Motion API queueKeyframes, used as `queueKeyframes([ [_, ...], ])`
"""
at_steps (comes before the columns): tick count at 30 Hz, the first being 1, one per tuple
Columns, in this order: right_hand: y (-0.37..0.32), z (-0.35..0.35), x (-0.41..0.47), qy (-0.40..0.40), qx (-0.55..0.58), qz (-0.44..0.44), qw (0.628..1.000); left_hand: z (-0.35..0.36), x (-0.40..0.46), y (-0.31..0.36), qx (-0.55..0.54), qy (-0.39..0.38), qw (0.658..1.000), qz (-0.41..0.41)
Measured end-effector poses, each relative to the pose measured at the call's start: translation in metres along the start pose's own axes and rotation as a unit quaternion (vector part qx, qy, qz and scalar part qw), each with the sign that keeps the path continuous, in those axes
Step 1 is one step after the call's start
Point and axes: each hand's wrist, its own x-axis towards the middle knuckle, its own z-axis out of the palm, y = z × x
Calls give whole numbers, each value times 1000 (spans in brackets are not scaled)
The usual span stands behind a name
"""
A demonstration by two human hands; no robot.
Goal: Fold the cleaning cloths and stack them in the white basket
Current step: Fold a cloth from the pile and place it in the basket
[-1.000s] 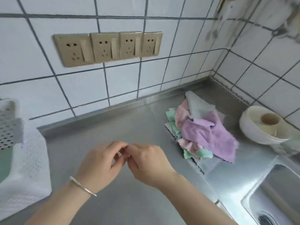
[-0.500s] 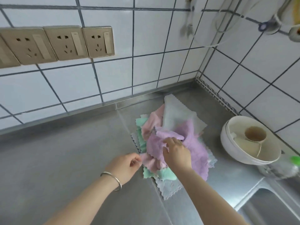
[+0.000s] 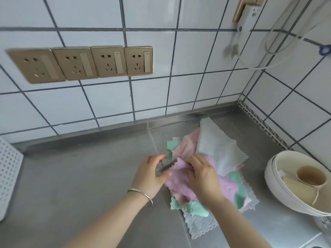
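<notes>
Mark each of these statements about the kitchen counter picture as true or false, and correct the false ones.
1. Both hands grip the purple cloth. True: the left hand and the right hand hold its near edge.
2. The white basket stands at the right edge of the counter. False: it stands at the left edge.
3. A bangle sits on the left wrist. True.
4. The pile of cloths lies inside the basket. False: it lies on the steel counter.
5. Two wall sockets are mounted on the tiles. False: four, side by side.
</notes>
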Motion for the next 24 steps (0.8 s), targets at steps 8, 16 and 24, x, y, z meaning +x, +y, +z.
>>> queueKeyframes([
  [8, -98, -9, 2, -37, 138, 21, 990, -75, -47, -2, 23, 263, 958, 113],
  [16, -184, -2, -5, -81, 213, -37, 973, -159, -87, -23, 165, 264, 933, 182],
  [24, -246, -13, 3, -197, 187, -279, 921, -232, -118, -53, 188, 97, 946, 246],
])
